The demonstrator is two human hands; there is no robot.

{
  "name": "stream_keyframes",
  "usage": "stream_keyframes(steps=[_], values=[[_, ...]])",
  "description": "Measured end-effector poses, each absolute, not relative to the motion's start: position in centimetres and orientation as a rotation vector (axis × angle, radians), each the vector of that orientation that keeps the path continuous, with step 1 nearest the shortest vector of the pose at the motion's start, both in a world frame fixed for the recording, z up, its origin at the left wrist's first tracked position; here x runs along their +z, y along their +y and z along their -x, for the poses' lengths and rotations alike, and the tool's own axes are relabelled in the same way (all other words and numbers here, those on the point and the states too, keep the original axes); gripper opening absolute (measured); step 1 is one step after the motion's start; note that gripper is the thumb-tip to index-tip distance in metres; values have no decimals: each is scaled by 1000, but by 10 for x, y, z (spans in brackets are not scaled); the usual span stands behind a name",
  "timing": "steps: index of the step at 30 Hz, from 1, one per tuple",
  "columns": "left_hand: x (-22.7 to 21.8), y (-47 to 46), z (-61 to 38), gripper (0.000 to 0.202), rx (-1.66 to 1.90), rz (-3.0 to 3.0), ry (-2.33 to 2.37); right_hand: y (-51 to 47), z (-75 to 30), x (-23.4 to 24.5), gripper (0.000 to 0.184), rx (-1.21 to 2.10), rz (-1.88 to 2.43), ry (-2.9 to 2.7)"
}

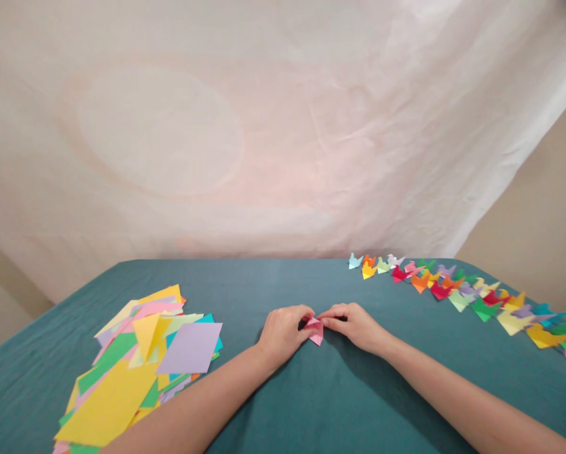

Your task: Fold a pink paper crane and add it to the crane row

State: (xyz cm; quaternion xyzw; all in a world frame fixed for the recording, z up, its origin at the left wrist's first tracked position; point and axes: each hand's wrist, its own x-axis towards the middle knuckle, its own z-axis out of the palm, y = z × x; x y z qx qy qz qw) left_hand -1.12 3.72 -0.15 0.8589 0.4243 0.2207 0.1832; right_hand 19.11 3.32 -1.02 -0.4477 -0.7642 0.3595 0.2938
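Observation:
A small folded piece of pink origami paper (316, 332) is held between my two hands over the middle of the table. My left hand (285, 328) pinches its left side, with thumb and fingers closed on it. From the other side, my right hand (351, 323) grips its upper right edge between thumb and forefinger. The pink paper's lower point hangs down toward me. Parts of its folds are hidden behind my fingers.
To the left lies a loose pile of coloured paper sheets (117, 397), with a lilac sheet (191, 349) on its right side. Along the right side run rows of folded paper birds (440, 290). A green-blue cloth (283, 410) covers the table; a pale sheet (283, 126) hangs behind.

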Motion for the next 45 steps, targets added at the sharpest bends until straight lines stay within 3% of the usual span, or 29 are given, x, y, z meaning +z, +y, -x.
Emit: stream_keyframes(steps=[45], values=[[-5, 38, 10, 21, 802, -2126, 1125, 26, -174, -13, 21, 621, 1430, -1988]])
